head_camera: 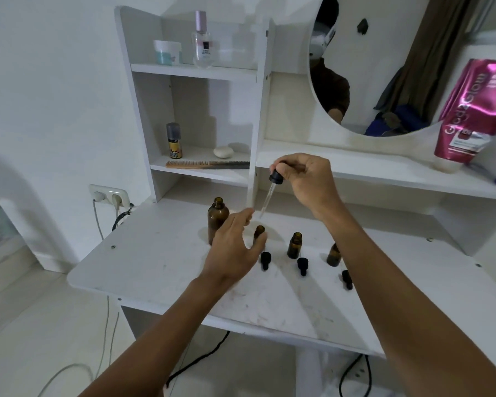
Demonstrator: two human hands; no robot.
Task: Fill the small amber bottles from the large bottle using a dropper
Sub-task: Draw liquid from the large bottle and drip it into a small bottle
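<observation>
- right grip [307, 181]: thumb and fingers pinch the black bulb of the dropper [276, 177], held up off the desk [161, 270].
- dropper's glass tube slants down-left. Tip is in the air just above the leftmost small bottle [259, 232], not in its mouth.
- left grip [232, 247]: fingers straight and spread, holding nothing. Thumb lies across the lower part of the leftmost small bottle; can't tell if it touches.
- large amber bottle [217, 217]: upright, uncapped, back-left of the row, lower part behind the left grip.
- middle small bottle [295, 245] and right small bottle [334, 255]: upright, uncapped, in a row with the leftmost. The right one is partly hidden by the right forearm.
- left cap [265, 260], middle cap [302, 265], right cap [347, 279]: black, each lying on the desk in front of its bottle.
- fill levels: can't tell.
- lower shelf [201, 171]: comb [208, 164], spray can [174, 140], pale stone [223, 152].
- round mirror [384, 67] behind, pink pouch [476, 110] at right.
</observation>
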